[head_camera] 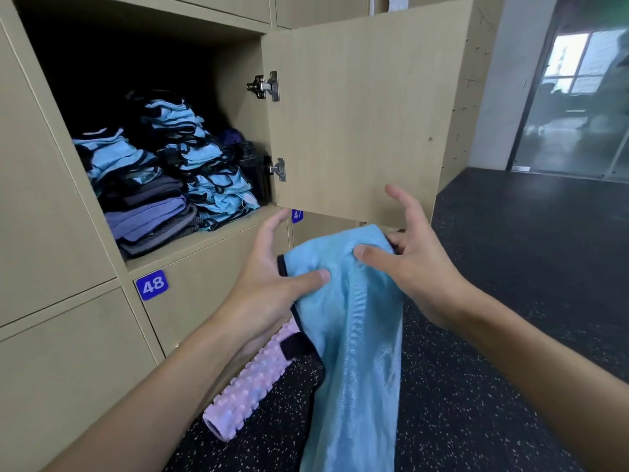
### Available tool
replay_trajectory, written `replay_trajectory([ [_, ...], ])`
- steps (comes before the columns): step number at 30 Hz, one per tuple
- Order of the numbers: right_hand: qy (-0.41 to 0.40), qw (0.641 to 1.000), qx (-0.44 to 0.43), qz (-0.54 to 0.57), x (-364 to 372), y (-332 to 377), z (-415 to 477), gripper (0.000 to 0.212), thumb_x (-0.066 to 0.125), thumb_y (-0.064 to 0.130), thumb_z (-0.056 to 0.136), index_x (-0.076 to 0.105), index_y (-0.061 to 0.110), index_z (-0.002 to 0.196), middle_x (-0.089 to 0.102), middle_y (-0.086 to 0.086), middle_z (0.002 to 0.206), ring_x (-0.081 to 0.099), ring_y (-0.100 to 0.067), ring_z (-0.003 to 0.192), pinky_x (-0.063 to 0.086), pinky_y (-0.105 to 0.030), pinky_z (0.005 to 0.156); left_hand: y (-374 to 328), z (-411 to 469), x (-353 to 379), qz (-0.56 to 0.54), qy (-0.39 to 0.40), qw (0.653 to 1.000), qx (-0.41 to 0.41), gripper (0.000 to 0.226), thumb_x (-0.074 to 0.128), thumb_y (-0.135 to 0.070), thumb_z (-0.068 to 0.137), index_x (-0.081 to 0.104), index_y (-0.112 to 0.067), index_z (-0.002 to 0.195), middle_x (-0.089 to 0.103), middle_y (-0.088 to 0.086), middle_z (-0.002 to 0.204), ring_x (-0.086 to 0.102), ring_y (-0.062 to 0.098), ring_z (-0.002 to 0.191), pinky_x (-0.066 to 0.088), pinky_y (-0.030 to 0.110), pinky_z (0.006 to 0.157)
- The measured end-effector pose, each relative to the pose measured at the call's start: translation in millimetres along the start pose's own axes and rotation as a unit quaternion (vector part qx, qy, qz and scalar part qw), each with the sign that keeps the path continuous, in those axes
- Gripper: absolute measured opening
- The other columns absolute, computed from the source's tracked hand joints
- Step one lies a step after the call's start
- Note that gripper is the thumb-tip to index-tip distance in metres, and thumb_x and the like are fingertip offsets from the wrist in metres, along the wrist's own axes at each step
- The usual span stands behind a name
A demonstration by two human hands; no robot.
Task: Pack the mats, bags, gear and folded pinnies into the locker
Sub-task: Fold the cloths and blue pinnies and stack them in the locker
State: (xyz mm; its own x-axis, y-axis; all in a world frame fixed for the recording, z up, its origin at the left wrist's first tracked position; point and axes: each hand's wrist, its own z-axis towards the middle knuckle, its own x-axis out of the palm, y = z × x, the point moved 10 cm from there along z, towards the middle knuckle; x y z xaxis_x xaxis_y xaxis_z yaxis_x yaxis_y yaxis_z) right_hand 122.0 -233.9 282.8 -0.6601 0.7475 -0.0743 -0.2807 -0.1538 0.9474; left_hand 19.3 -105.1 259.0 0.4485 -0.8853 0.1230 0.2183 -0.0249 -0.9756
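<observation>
— Which step is this?
— Folding, I'd say. A light-blue mesh pinny with black trim hangs unfolded between both hands, in front of the locker and not yet in it. The left hand pinches its upper edge, with the thumb on the front, fingers behind and one finger poking up free. The right hand grips the other top corner, thumb pressed onto the cloth and forefinger lifted clear.
— How does the cloth look?
— Thin, faintly shiny and limp. Its lower part drops out of view.
— And next?
— Probably doubling it into a flat packet and laying it on a pile. A pink knobbly foam roller lies on the black speckled rubber floor by the locker's foot, unpacked.
— Is there room inside?
— The open beige wooden locker compartment holds two stacks of folded blue pinnies, the left one resting on folded grey and purple pieces. The right stack is taller, so the left looks safer. The beige wooden door stands wide open.
</observation>
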Motion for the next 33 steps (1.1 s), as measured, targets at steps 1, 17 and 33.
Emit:
replay_trajectory([
  [1,0.005,1.000,0.013,0.011,0.2,-3.5,-0.6,0.092,0.074,0.004,0.085,0.021,0.049,0.145,0.075,-0.011,0.097,0.073,-0.025,0.091,0.059,-0.035,0.085,-6.4,2.0,-3.2,-0.010,-0.016,1.000,0.015,0.084,0.069,0.013,0.082,0.042,-0.042,0.138,0.074,0.018,0.102,0.073,0.023,0.086,0.060,0.032,0.071],
  [17,0.061,0.997,0.043,0.015,22.2,-28.2,-7.5,0.103,0.080,0.002,0.076,0.021,0.052,0.143,0.068,0.002,0.114,0.071,-0.013,0.100,0.058,-0.029,0.085,-8.0,4.0,-17.1,-0.009,-0.098,0.995,0.014,0.041,0.074,0.009,0.079,0.064,-0.022,0.104,0.072,0.012,0.081,0.068,0.022,0.068,0.061,0.031,0.062],
  [33,-0.097,0.994,0.006,-0.055,-17.6,-14.7,3.3,0.075,0.074,0.020,0.087,0.032,0.049,0.141,0.057,-0.018,0.133,0.056,-0.029,0.123,0.044,-0.054,0.107,-1.0,5.6,-31.2,-0.019,-0.107,0.991,-0.077,0.069,0.072,0.006,0.082,0.050,-0.034,0.133,0.073,0.018,0.098,0.070,0.027,0.069,0.059,0.032,0.056],
])
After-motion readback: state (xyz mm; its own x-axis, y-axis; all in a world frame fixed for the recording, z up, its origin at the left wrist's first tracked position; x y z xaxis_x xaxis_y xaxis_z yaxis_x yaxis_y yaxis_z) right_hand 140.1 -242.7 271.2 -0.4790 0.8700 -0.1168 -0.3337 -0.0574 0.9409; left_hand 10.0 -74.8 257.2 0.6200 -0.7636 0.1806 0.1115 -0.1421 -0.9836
